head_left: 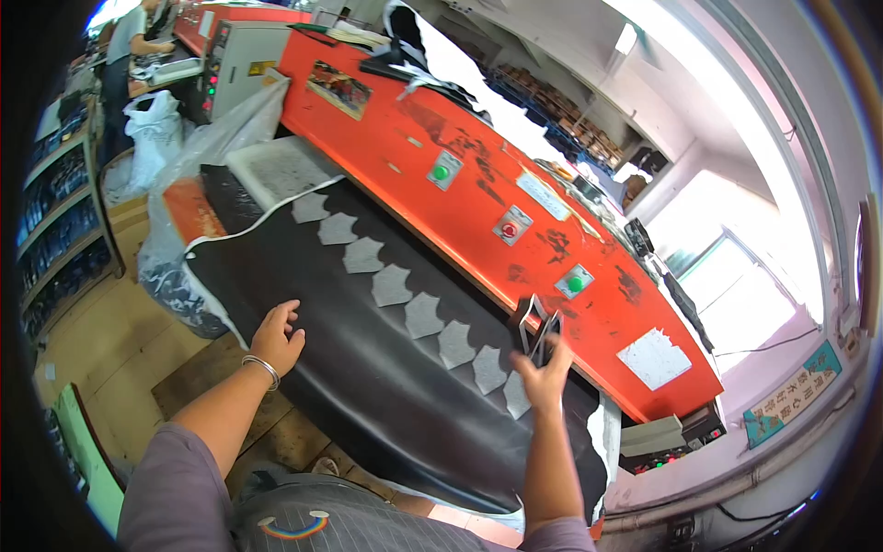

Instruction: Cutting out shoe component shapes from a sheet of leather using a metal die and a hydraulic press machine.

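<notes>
1. While the R hand [544, 375] has the dark metal die [529, 317] in its grip, thumb on 1 side & fingers on the other, the L hand [276, 340] is well apart from it; R is clearly nearer.
2. Die lies just past the R fingertips, away from the body, close by the lower edge of the orange beam [478, 198]. Its long axis seems to run roughly away from the wearer; exact tilt n/a, hand & die are a bit blurred.
3. Key relation: 8 grey shapes [423, 316] run in 1 diag. row across the black sheet [368, 368], far L to near R, approx. parallel to the beam. Die is by the near-R end, on the beam side of the last shape & slightly R of it.
4. Can't tell if the die touches the sheet or hangs over it, nor if the shapes are cut-outs or loose pcs.
5. L grip: empty, fingers loosely bent, thumb apart, at the sheet's L edge nr its white border [219, 308]. Contact w/ the sheet: can't tell.
6. Beam front has 2 green buttons & 1 red btn., all beyond the die from the wearer.
</notes>
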`<state>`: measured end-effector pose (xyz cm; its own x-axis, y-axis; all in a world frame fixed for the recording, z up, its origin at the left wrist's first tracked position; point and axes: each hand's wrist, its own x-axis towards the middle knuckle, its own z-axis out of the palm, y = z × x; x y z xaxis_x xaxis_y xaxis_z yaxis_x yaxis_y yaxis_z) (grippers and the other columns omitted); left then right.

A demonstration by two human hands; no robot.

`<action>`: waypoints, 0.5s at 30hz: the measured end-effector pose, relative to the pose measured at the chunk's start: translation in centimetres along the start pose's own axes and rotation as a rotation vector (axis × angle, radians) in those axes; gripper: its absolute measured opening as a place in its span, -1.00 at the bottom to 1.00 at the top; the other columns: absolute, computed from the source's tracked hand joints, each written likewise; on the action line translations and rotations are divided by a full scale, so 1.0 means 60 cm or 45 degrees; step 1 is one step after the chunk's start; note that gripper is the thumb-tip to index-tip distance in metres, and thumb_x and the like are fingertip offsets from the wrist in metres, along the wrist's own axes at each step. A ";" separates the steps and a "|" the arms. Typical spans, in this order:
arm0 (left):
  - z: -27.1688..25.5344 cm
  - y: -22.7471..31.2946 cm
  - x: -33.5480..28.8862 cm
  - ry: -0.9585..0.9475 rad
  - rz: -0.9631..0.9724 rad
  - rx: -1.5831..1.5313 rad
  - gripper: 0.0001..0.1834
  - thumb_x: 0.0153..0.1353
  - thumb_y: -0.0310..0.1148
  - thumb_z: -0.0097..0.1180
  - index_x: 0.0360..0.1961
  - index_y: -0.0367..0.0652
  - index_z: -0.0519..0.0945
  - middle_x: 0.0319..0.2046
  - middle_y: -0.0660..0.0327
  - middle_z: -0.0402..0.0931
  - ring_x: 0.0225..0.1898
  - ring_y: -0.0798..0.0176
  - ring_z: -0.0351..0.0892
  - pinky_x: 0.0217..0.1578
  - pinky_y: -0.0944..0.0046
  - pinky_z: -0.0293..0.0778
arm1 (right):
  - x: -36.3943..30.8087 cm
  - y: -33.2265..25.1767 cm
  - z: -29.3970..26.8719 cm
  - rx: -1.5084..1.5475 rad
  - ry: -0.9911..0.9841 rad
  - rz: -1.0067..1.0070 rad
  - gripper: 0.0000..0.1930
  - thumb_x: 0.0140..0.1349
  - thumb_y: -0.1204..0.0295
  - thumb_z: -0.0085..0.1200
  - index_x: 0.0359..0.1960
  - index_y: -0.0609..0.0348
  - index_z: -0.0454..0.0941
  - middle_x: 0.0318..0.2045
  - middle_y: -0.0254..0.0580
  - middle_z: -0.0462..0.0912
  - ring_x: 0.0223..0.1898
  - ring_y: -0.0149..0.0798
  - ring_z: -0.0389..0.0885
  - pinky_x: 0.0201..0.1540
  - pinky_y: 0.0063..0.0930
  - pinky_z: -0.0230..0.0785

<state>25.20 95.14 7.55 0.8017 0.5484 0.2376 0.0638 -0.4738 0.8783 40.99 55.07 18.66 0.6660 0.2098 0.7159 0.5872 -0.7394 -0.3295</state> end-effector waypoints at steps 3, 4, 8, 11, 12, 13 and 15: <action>0.034 0.001 0.034 -0.203 0.029 0.492 -0.54 0.06 -0.36 0.14 0.04 -0.08 0.42 -0.14 0.17 0.51 -0.16 0.13 0.52 -0.11 0.13 0.44 | 0.169 -0.036 -0.032 -0.002 0.004 -0.004 -0.43 -0.21 0.27 0.38 -0.15 0.17 0.39 -0.26 -0.08 0.37 -0.13 -0.09 0.34 -0.05 -0.25 0.23; 0.041 0.002 0.042 -0.205 0.011 0.500 -0.54 0.06 -0.36 0.14 0.04 -0.08 0.42 -0.14 0.17 0.51 -0.16 0.13 0.52 -0.11 0.13 0.44 | 0.228 -0.027 -0.030 -0.049 0.082 -0.174 -0.43 -0.20 0.26 0.38 -0.14 0.16 0.39 -0.28 -0.08 0.36 -0.18 -0.10 0.33 -0.09 -0.24 0.23; 0.072 0.013 0.052 -0.324 0.075 0.852 -0.61 0.08 -0.22 0.11 -0.05 -0.07 0.45 -0.17 0.16 0.54 -0.13 0.09 0.52 -0.11 0.07 0.42 | 0.494 -0.018 -0.027 -0.093 0.127 -0.418 -0.49 -0.20 0.14 0.40 -0.31 0.26 0.51 -0.43 0.00 0.57 -0.35 -0.04 0.51 -0.20 -0.22 0.34; 0.072 0.024 0.059 -0.381 -0.019 0.886 -0.64 0.07 -0.21 0.12 -0.10 -0.05 0.46 -0.23 0.16 0.58 -0.12 0.09 0.53 -0.14 0.06 0.44 | 0.641 -0.026 0.021 -0.513 -0.077 -0.168 -0.37 -0.21 -0.04 0.30 -0.20 0.23 0.58 -0.27 0.18 0.63 -0.13 0.04 0.58 -0.02 -0.21 0.36; 0.081 0.020 0.060 -0.354 -0.066 0.887 -0.67 0.08 -0.20 0.10 -0.13 -0.05 0.45 -0.34 0.17 0.60 -0.19 0.06 0.57 -0.21 0.05 0.46 | 0.679 0.003 0.041 -0.620 -0.046 -0.140 -0.37 -0.23 -0.08 0.27 -0.23 0.19 0.59 -0.29 0.14 0.64 -0.17 0.02 0.59 -0.02 -0.21 0.36; 0.093 0.017 0.063 -0.333 -0.075 0.857 -0.69 0.09 -0.19 0.09 -0.15 -0.05 0.45 -0.38 0.18 0.60 -0.23 0.07 0.58 -0.23 0.05 0.47 | 0.718 0.040 0.047 -0.569 -0.102 -0.028 -0.37 -0.25 -0.10 0.27 -0.24 0.16 0.59 -0.31 0.08 0.65 -0.17 -0.01 0.60 -0.01 -0.23 0.35; 0.093 0.009 0.060 -0.315 -0.147 0.842 -0.71 0.10 -0.19 0.08 -0.18 -0.05 0.45 -0.42 0.19 0.60 -0.27 0.07 0.59 -0.26 0.06 0.48 | 0.764 0.077 0.080 -0.629 -0.202 0.100 -0.36 -0.30 -0.10 0.30 -0.25 0.14 0.59 -0.33 0.00 0.66 -0.17 -0.07 0.60 -0.02 -0.27 0.36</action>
<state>31.44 93.06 6.57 0.8743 0.4853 -0.0118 0.4409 -0.7836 0.4377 76.43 64.38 46.99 0.7834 0.2074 0.5859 0.2709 -0.9624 -0.0216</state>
